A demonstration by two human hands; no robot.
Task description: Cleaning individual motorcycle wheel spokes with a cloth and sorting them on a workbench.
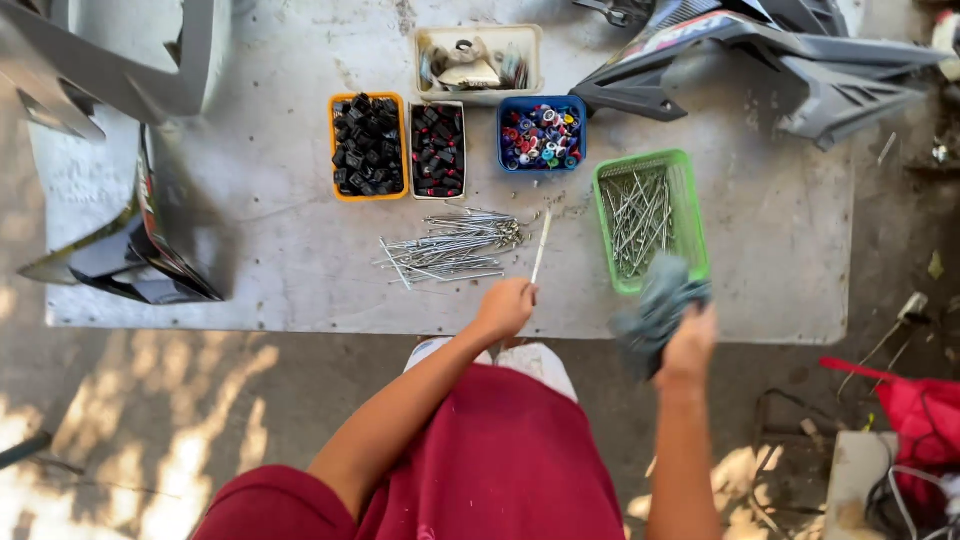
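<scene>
From the head camera, looking straight down, the left hand (506,306) is closed around the near end of a thin pale metal rod (541,246), which slants up and away from the fist across the grey, scuffed metal tabletop (300,270). The rod's far tip ends just beside a loose heap of long silvery spokes (450,246) lying flat on the table, to the left of the rod. The right hand (690,345) is clenched around a crumpled grey-blue cloth (655,310), held at the near edge of the table; the cloth overlaps the near corner of a green plastic mesh basket (690,200) that holds more silvery spokes. The two hands are apart, with the rod in the left one and the cloth well to its right. Farther back stand an orange tray (335,145) of small black parts, a white tray (413,150) of black and red parts, a blue tray (505,135) of mixed coloured pieces, and a cream tub (530,60) of odd bits. Grey moulded plastic body panels (760,60) lie at the table's far corners.
</scene>
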